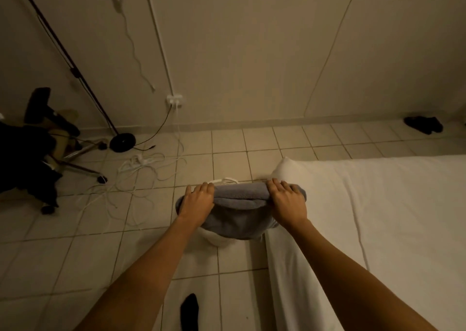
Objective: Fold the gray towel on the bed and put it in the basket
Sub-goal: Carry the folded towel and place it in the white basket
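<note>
Item: folded gray terry towel (239, 197), held over white fabric basket (219, 240).
Left hand (198, 200) and right hand (288, 199) fingers clamp its ends; next, lower and release.

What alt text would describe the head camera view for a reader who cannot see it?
Both hands, left hand and right hand, hold a folded gray towel over a white basket on the tiled floor, beside a white bed.
</note>
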`<act>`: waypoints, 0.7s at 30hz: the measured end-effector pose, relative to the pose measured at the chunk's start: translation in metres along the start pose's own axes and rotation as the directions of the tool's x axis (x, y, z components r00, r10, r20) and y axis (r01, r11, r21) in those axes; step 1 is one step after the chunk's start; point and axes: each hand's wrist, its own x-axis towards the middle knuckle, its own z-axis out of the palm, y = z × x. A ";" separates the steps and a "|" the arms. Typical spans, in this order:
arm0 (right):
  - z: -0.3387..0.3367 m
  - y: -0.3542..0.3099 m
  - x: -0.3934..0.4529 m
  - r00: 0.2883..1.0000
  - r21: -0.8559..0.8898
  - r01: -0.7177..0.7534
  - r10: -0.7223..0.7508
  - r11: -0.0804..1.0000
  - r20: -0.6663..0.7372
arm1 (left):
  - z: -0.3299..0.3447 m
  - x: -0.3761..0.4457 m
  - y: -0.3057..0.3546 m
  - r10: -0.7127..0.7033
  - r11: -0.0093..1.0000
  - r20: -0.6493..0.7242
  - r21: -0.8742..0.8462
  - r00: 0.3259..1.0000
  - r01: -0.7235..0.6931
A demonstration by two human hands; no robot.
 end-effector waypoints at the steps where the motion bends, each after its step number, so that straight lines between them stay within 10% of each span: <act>1: 0.003 -0.006 0.012 1.000 0.002 -0.010 0.010 1.000 0.000 | 0.001 0.011 -0.011 0.015 1.000 0.006 -0.001 1.000 -0.015; 21: 0.056 -0.048 0.170 0.958 0.065 -0.265 0.255 0.962 0.131 | 0.025 0.216 -0.112 0.272 0.962 0.166 -0.025 0.948 -0.271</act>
